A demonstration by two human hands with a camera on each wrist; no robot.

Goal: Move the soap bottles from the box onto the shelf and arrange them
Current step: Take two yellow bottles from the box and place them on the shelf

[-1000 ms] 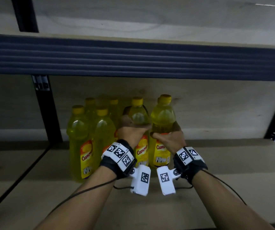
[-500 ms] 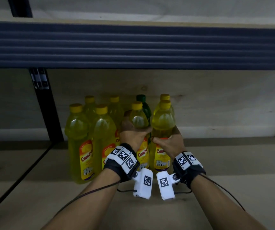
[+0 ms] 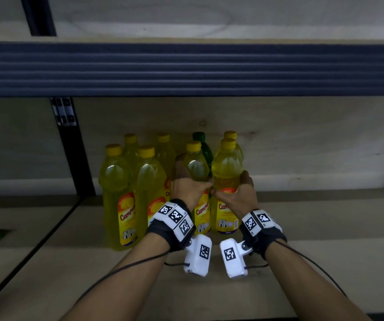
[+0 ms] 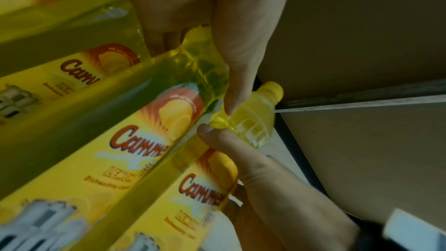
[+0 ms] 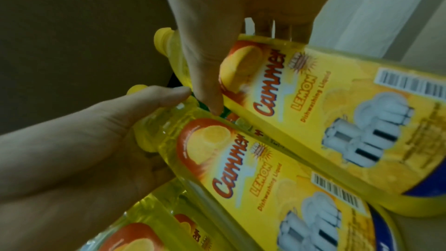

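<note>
Your left hand (image 3: 187, 188) grips 1 yellow plastic soap bottle (image 3: 196, 181) and your right hand (image 3: 235, 195) grips its neighbour, the second yellow plastic soap bottle (image 3: 226, 188), both standing mid-shelf on the pale wooden shelf board (image 3: 313, 228) toward its back edge. Seat both bases flat, labels forward, touching the cluster, before letting go. Against the earlier frame, a green-capped bottle (image 3: 200, 140) now shows behind them.

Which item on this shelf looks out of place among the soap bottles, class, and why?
The green bottle in the back row stands out: every other soap bottle there is yellow with a yellow cap. It stands behind the bottle the left hand holds, beside the one in the right hand. Nothing looks spilled or toppled.
</note>
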